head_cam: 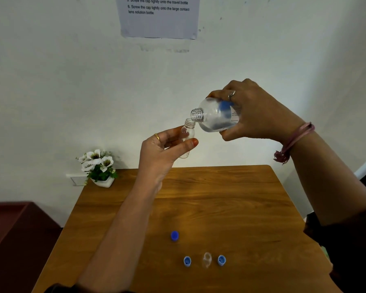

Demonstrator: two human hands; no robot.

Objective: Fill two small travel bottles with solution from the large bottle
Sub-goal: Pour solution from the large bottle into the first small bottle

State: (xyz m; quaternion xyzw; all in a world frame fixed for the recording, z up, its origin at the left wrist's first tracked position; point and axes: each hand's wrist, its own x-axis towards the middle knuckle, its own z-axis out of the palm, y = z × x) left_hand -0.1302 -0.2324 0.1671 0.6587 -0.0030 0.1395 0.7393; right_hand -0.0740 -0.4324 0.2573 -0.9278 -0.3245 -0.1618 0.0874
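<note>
Clear second travel bottle (206, 259) stands uncapped between blue caps (187, 261).

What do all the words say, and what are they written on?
Paper sheet on the wall: "5. Screw the cap tightly onto the travel bottle"
Same sheet: "6. Screw the cap tightly onto the large contact lens solution bottle"
The sheet's top line is cut off.
Large bottle label: print too small to read.

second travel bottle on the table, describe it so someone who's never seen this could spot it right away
On the wooden table, look at the near edge, where two light blue caps lie open side up. The small clear travel bottle stands between them. It is the only transparent, colourless thing there; a darker blue cap sits further back.
</note>
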